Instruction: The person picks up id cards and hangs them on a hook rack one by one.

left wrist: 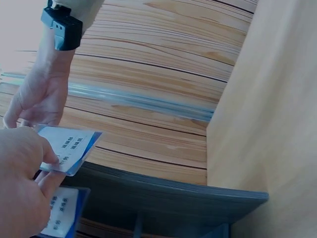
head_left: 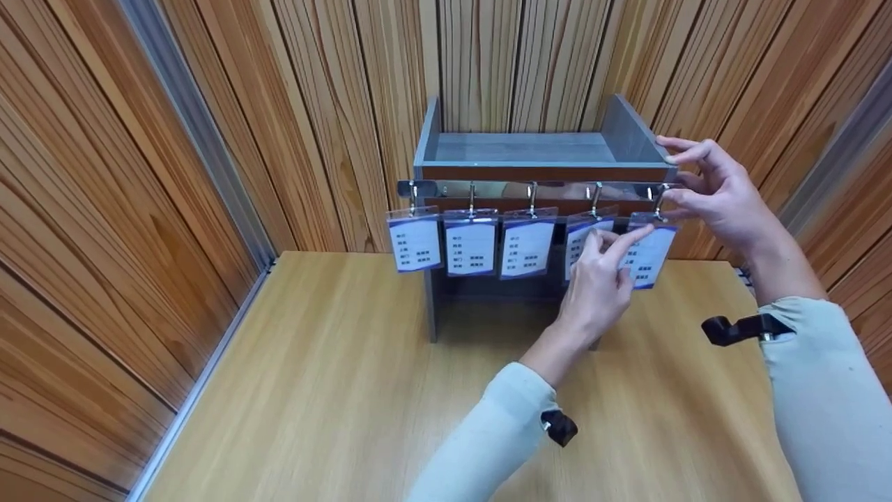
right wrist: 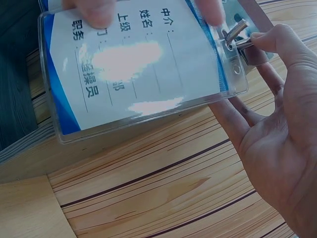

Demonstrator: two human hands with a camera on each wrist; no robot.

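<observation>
A row of clear-sleeved name badges hangs by metal clips from a shiny strip (head_left: 498, 189) across the front of a grey shelf unit (head_left: 635, 129). My left hand (head_left: 596, 282) is at the rightmost name badge (head_left: 651, 258), its index finger reaching the badge's top. In the left wrist view, the thumb lies on the card's face and another finger passes at its edge. My right hand (head_left: 725, 192) pinches that badge's metal clip (right wrist: 237, 33) between thumb and finger at the strip's right end. Its other fingers are by the shelf's side panel.
The shelf unit stands on a light wooden table (head_left: 334, 376) against a wood-plank wall (head_left: 348, 104). Other badges (head_left: 471, 244) hang to the left of my hands. A grey metal trim (head_left: 202, 118) runs along the left wall.
</observation>
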